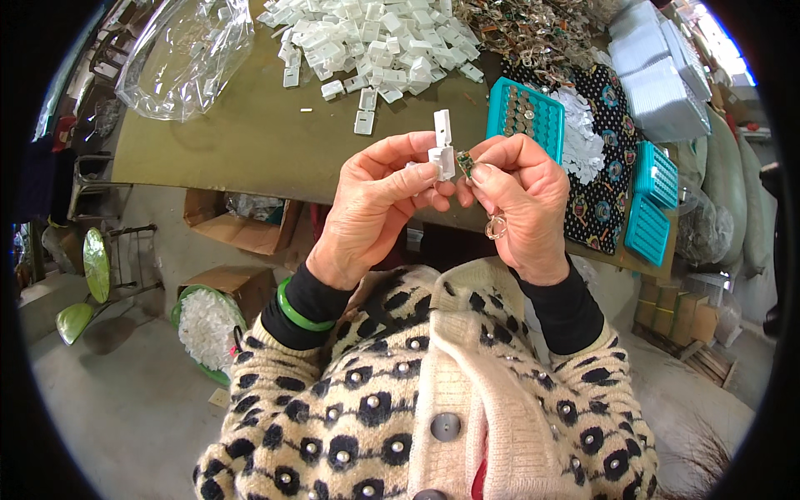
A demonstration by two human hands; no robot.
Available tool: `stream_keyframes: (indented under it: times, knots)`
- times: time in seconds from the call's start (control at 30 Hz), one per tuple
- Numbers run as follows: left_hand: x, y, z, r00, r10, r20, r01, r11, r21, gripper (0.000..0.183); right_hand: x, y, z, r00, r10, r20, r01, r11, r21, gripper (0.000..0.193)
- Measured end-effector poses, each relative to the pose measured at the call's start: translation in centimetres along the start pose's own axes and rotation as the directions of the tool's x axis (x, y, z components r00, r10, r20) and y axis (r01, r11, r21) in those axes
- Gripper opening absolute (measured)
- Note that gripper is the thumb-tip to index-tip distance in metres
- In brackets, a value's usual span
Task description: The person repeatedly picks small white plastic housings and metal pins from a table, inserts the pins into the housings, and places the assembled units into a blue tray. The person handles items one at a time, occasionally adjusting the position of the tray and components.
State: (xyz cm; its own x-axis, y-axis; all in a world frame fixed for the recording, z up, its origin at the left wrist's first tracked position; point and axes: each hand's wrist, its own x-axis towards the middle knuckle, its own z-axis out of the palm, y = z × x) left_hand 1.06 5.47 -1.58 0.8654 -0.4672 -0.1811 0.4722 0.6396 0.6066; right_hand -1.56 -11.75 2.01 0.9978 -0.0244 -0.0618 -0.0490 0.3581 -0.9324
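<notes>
Above the table's near edge, my left hand [362, 204] is closed on a small white hinged plastic case [442, 157], which stands upright with its lid swung up. Just to the right of it, my right hand [531, 196] pinches a small green circuit board [466, 165] between thumb and fingertips. The board is close to the case's side; whether they touch I cannot tell. A thin, shiny coil or ring [496, 227] hangs below the right fingers, apparently joined to the board by wires that the hand hides.
Across the table [225, 150] lie a heap of white cases [383, 46], a heap of wired small parts [533, 37], a clear plastic bag [185, 62] and white paper slips [583, 137]. A teal tray [550, 112] holds round metal discs. Pale trays [667, 100] are stacked at right.
</notes>
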Motion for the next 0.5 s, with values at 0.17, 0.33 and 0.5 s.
stream_keyframes:
  times: [0.17,0.33,0.5]
  knots:
    - [-0.4,-0.6,0.3,0.999,0.04,-0.007,-0.04,0.999,-0.003,0.034,-0.5,-0.6,-0.2,0.999,0.035,-0.013,-0.036,0.997,-0.061,0.006]
    - [-0.3,-1.4,0.2,0.989,0.148,-0.001,-0.148,0.989,-0.021,0.031,-0.8,-0.7,0.2,0.996,0.086,-0.016,-0.088,0.987,-0.133,0.007]
    - [-0.3,-1.8,0.0,0.968,0.25,0.001,-0.25,0.968,0.03,0.028,-1.1,-0.8,0.8,0.997,0.075,-0.002,-0.074,0.976,-0.203,0.006]
